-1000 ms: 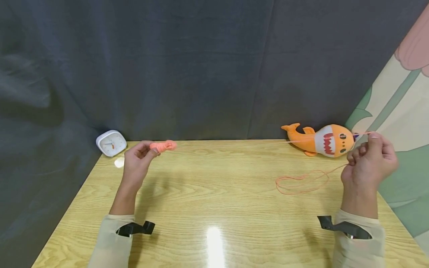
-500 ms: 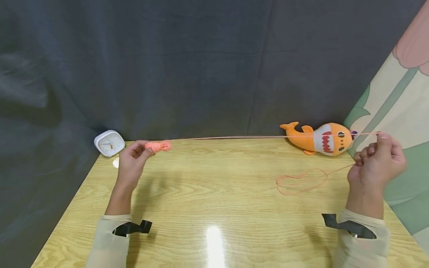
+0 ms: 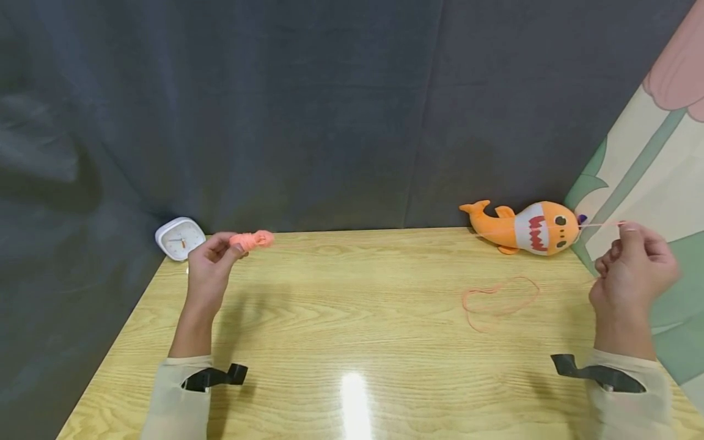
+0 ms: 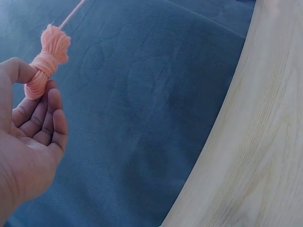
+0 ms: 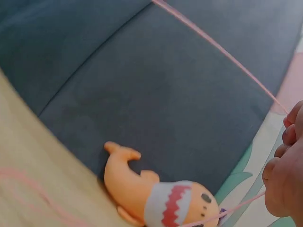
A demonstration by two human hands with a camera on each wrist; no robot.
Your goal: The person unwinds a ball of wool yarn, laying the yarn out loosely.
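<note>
My left hand [image 3: 211,263] pinches a small bundle of coral-pink yarn [image 3: 252,240] between thumb and fingers, raised above the table's back left. In the left wrist view, the yarn bundle [image 4: 46,64] is wound round its middle, and one strand leaves its top. Far to the right, my right hand [image 3: 635,269] pinches the yarn strand [image 3: 602,224], its other fingers curled. The strand [image 5: 222,51] runs up and away from those fingers in the right wrist view. A loose loop of yarn [image 3: 503,308] lies on the table below and left of the right hand.
An orange plush shark [image 3: 530,229] lies at the table's back right, behind the strand. A white clock [image 3: 180,239] stands at the back left corner. A dark curtain [image 3: 341,122] hangs behind the wooden table [image 3: 352,330]; a floral-patterned cloth [image 3: 673,256] is on the right.
My right hand has moved to the right with the strand, and my left hand slightly left with the bundle. The loose loop on the table has shifted and narrowed.
</note>
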